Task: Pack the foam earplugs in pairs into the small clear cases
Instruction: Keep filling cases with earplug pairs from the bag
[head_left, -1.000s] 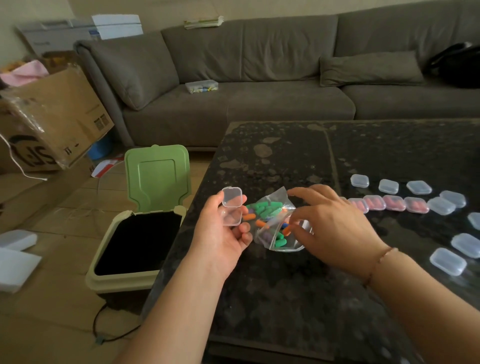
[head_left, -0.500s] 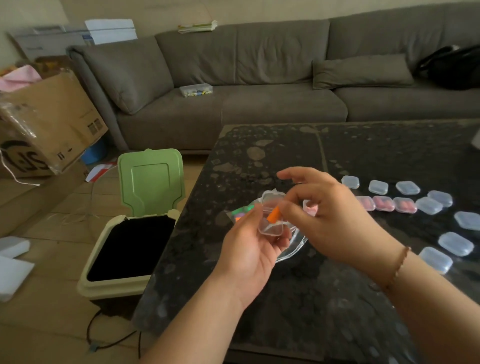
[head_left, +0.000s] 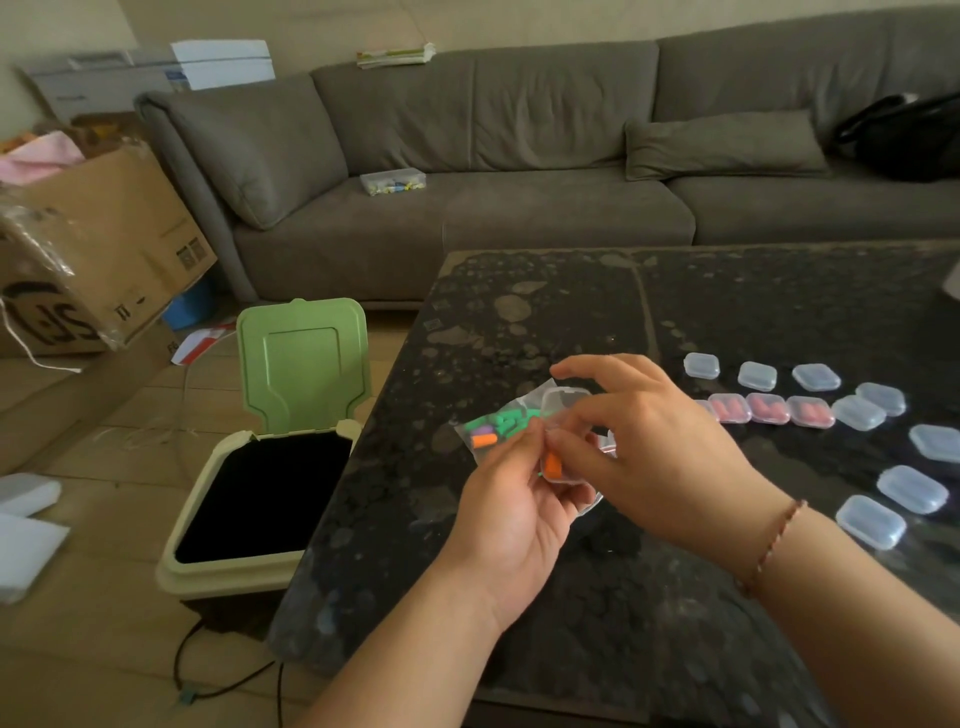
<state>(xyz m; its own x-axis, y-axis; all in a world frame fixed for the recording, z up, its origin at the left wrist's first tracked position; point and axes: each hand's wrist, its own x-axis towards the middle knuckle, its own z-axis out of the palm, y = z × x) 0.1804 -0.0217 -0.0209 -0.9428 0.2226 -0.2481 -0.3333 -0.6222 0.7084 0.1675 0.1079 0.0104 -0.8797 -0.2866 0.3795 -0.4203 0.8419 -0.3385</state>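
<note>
The left hand (head_left: 511, 512) held an open case (head_left: 563, 441) above the near part of the table (head_left: 519, 322), thumb and fingers curled round its base; the lid stood up on the far side. The right hand (head_left: 660, 452) pinched an orange plug (head_left: 551, 464) between thumb and forefinger at the case mouth; the plug looked partly seated, though whether a second lay beneath could not be told. The bag (head_left: 498, 426) of loose plugs, green, purple and orange, lay on the table just beyond the hands. To the right sat three filled cases (head_left: 769, 409) holding pink plugs, with empty cases (head_left: 911, 488) around them in a loose arc.

Handling, by judgement: the foam was light and soft; it would compress under a firm pinch and spring back, so a light hold at mid-length suited it. The case was thin, stiff and smooth, likely slippery; the base edges offered the best hold, leaving the hinged lid free to close.
</note>
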